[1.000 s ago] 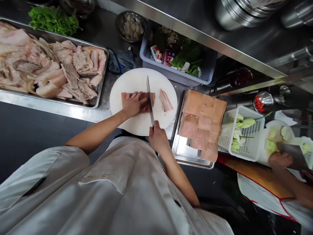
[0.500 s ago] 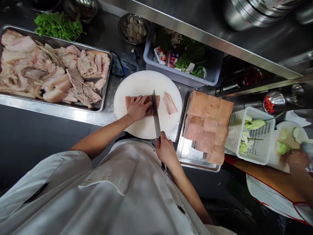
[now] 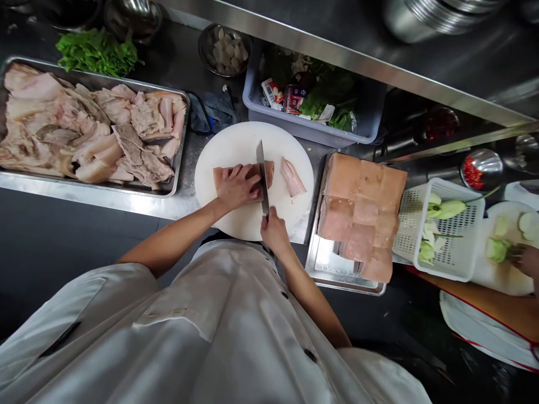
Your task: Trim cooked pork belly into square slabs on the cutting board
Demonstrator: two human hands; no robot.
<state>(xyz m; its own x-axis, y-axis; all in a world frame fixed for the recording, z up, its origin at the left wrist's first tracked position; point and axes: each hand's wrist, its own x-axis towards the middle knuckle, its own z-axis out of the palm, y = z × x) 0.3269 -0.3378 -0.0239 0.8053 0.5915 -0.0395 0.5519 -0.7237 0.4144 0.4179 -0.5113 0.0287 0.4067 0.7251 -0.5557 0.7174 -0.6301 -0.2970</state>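
Note:
A piece of meat [image 3: 218, 178] lies on the round white cutting board [image 3: 248, 137]. My left hand [image 3: 238, 188] presses down on it with the fingers bent over its top. In my right hand [image 3: 274, 229] is the handle of a knife [image 3: 263, 179], whose blade stands across the right part of the piece. A cut strip of meat [image 3: 292, 177] rests apart on the right side of the board. Right of the board, square blocks of meat [image 3: 364, 210] sit on a metal tray [image 3: 324, 269].
At the left is a tray [image 3: 179, 163] of meat pieces, with green leaves [image 3: 99, 51] behind. Beyond the board stand a bowl [image 3: 225, 50] and a grey-blue bin [image 3: 295, 124]. A white basket [image 3: 471, 241] and another person's hand [image 3: 526, 259] are at the right. A metal shelf edge [image 3: 337, 59] crosses above.
My right hand and the knife have moved forward and slightly left. The other person's hand at the right has shifted toward the picture's edge.

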